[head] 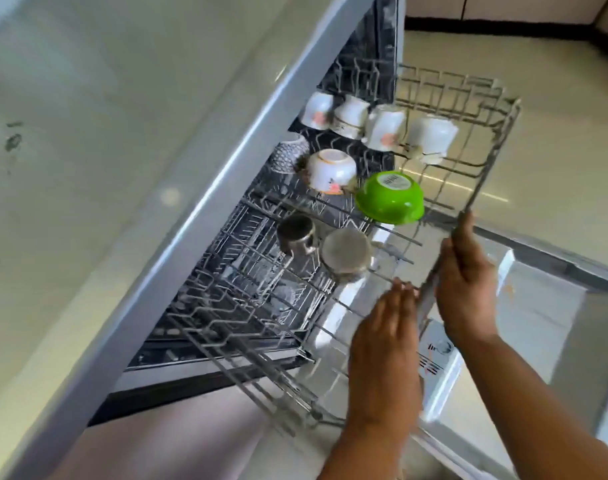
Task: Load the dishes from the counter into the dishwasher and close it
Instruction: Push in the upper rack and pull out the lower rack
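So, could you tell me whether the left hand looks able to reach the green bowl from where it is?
Probably yes: the left hand lies open at the rack's front edge, and only bare wire tines lie between it and the upturned green bowl.

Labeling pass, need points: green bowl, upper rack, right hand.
green bowl [389, 199]: head view, on its upturned green side below the label.
upper rack [496, 133]: head view, on the wire front rim, far corner.
right hand [465, 289]: head view, on the back of the hand.
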